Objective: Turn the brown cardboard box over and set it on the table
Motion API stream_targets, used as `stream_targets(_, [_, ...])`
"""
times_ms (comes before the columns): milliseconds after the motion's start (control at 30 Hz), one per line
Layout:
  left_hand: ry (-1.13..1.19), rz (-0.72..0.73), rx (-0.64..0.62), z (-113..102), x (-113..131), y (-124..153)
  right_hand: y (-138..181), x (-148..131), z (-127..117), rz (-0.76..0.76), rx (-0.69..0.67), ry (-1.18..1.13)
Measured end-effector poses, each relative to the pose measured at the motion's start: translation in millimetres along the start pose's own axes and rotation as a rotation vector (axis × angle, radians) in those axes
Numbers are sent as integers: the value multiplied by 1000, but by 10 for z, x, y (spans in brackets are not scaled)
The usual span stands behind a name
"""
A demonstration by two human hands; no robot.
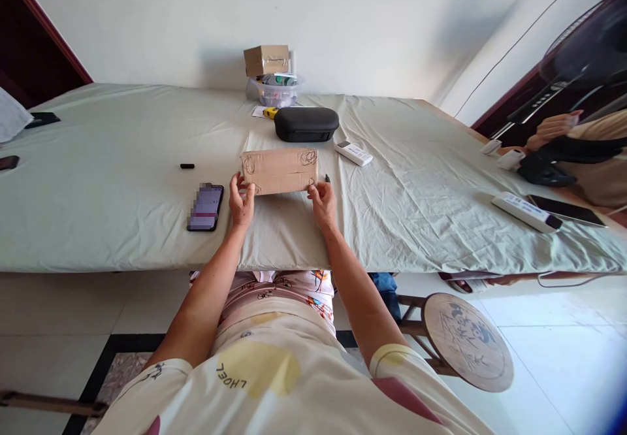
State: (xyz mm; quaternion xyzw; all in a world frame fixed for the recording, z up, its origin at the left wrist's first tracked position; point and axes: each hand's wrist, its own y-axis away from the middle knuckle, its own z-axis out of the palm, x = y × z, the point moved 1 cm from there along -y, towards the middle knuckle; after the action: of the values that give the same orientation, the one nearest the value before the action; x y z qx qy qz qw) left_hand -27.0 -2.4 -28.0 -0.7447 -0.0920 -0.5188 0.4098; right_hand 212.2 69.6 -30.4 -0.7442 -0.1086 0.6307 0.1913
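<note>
A flat brown cardboard box (280,172) with dark scribbles in its corners is held between my two hands over the cloth-covered table. My left hand (241,201) grips its near left corner, thumb on the top face. At the near right corner my right hand (323,203) grips it the same way. The dark tip of a pen-like thing (328,178) shows just beyond my right hand; its rest is hidden. Left of my left hand lies a phone (206,208) with its screen lit. Farther off is a small black cap-like piece (187,166).
Behind the box sit a black hard case (306,125), a white device (354,153) and a clear plastic tub (277,94) with a small carton (266,60) above it. At right, another person's hand (553,128) is near a second white device (526,211). A round stool (467,342) stands below.
</note>
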Motion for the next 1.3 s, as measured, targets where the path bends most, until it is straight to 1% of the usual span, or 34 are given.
stream_targets(133, [-28, 68, -42, -27, 85, 57, 0, -93, -50, -36, 93, -117])
stream_targets(300, [25, 94, -74, -32, 106, 64, 32, -158, -85, -87, 121, -213])
stream_targets(400, [19, 65, -60, -32, 105, 61, 47, -178, -114, -94, 136, -179])
stream_targets(467, [14, 58, -44, -37, 107, 66, 55, -206, -142, -117, 181, -137])
stream_targets(567, [17, 86, -23, -46, 113, 79, 68, -265, -175, -188, 269, -82])
stream_targets(633, [27, 130, 0, -49, 112, 82, 71, -290, -178, -225, 285, -71])
stream_targets(733, [31, 204, 7, -36, 86, 74, 53, -276, -155, -228, 269, -96])
stream_targets(833, [-28, 221, -10, -3, 20, 58, 14, -204, -115, -187, 243, -120])
stream_targets(967, [-122, 123, -13, 42, -109, 39, -37, -76, -66, -118, 208, -94])
stream_targets(1133, [-218, -33, -81, 82, -220, 22, -54, 25, -52, -20, 169, 15])
stream_targets(1200, [-244, -50, -95, 89, -230, 17, -48, 39, -66, 14, 144, 70])
stream_targets(1300, [-272, -35, -95, 87, -222, 10, -35, 61, -95, 29, 99, 148])
